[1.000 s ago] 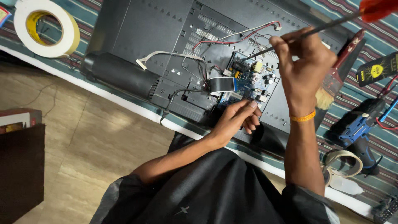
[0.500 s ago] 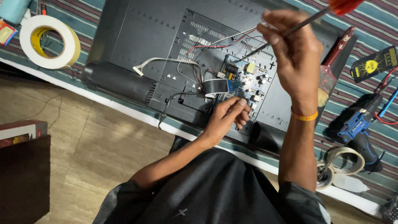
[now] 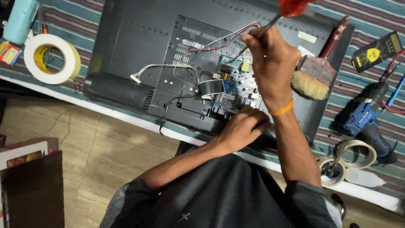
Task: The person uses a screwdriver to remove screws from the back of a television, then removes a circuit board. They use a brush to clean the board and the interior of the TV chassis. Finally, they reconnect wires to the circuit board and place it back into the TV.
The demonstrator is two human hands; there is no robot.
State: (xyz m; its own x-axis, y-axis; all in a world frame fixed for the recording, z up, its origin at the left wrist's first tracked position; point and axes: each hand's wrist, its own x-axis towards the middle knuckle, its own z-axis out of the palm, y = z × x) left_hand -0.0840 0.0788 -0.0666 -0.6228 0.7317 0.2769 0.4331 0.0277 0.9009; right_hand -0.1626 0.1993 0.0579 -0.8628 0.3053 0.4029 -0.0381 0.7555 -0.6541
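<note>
A black flat-screen set [image 3: 139, 38] lies face down on a striped cloth, its rear cover off over a blue circuit board [image 3: 236, 86] with red, white and grey wires. My right hand [image 3: 272, 63] grips a screwdriver with a red handle [image 3: 293, 6], its shaft pointing down at the top of the board. My left hand [image 3: 242, 126] rests with curled fingers on the lower edge of the board and the set's frame; I cannot see anything held in it.
A paintbrush [image 3: 316, 71] lies on the set at right. A yellow-black meter [image 3: 375, 52], a blue cordless drill [image 3: 363, 118] and tape rolls [image 3: 352, 154] sit at right. A large white tape roll [image 3: 52, 59] lies at left. The table edge [image 3: 126, 118] runs diagonally.
The view has shifted so the set sits lower and more to the right. My right hand has moved the screwdriver down toward the board; my left hand stays at the board's lower edge.
</note>
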